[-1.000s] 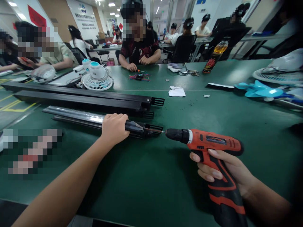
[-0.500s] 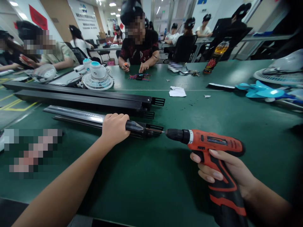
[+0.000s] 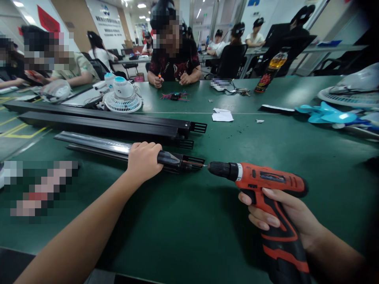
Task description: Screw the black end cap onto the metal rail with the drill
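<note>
My left hand (image 3: 145, 159) is wrapped over a long, shiny black profile (image 3: 91, 142) lying on the green table. At the profile's right end is a black slotted end piece (image 3: 192, 162). A red and black cordless drill (image 3: 271, 179) is in my right hand (image 3: 291, 215), with fingers around its handle near the trigger. The drill lies level, its chuck (image 3: 222, 169) pointing left and its thin bit reaching the slotted end; exact contact at the bit's tip is too small to tell.
More long black profiles (image 3: 103, 125) lie behind mine. White fan parts (image 3: 122, 98) stand at back left, blue fan blades (image 3: 328, 113) at right. Paper scraps (image 3: 222, 114), a drink bottle (image 3: 271, 73) and a wire bundle (image 3: 176, 96) are farther back. A co-worker (image 3: 174, 59) sits opposite.
My hands, the profile and the drill hold nearly the same place. The co-worker opposite has drawn a hand back from the wire bundle.
</note>
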Demonstrator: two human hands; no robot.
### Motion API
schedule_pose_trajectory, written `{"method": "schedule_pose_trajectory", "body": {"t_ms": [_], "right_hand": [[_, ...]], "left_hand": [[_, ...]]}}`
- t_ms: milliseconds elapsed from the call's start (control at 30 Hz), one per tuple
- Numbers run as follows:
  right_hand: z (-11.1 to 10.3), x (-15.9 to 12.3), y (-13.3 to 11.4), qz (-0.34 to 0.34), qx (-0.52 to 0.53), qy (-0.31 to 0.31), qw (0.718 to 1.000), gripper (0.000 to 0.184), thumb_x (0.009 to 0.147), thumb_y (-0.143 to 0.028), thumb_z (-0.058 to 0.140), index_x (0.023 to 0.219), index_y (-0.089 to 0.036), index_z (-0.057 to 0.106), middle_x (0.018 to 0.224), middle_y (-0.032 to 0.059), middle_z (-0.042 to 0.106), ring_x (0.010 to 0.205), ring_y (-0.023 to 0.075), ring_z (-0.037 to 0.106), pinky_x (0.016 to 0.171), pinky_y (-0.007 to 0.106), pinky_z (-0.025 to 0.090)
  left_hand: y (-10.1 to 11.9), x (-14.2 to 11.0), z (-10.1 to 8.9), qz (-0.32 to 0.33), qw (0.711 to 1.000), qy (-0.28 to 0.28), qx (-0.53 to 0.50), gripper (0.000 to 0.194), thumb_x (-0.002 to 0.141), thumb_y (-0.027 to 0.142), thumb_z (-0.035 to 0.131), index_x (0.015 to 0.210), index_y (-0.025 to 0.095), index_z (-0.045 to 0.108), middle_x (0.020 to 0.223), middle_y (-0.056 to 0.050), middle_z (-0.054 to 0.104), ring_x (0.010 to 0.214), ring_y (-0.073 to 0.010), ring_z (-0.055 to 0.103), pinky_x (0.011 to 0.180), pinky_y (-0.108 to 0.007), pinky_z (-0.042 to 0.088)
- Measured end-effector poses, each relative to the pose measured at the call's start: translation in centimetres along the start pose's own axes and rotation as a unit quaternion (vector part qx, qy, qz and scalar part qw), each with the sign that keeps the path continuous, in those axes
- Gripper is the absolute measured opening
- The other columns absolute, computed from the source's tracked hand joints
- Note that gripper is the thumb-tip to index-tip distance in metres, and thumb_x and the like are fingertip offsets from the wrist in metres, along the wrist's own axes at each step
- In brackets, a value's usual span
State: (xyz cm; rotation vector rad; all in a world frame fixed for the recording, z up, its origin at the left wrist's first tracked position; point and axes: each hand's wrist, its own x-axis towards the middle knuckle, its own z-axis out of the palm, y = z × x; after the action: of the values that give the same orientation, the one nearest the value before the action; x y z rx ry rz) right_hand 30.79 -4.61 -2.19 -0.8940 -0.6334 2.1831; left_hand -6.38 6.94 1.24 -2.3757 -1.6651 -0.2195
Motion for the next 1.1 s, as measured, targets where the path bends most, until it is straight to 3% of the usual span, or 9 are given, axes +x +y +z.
{"method": "schedule_pose_trajectory", "body": {"t_ms": [1100], "right_hand": [[0.18, 0.1, -0.06, 0.006, 0.019, -0.018, 1.0, 0.041, 0.087, -0.053, 0.081, 0.095, -0.013, 0.082, 0.047, -0.005, 0.045, 0.049, 0.0119, 0.038, 0.055, 0.024, 0.041]], "left_hand": [[0.0, -0.11, 0.25, -0.005, 0.999, 0.023, -0.025, 0.025, 0.082, 0.027, 0.063, 0.102, 0.019, 0.077, 0.094, -0.01, 0.08, 0.094, -0.0345, 0.075, 0.095, -0.05, 0.051]]}}
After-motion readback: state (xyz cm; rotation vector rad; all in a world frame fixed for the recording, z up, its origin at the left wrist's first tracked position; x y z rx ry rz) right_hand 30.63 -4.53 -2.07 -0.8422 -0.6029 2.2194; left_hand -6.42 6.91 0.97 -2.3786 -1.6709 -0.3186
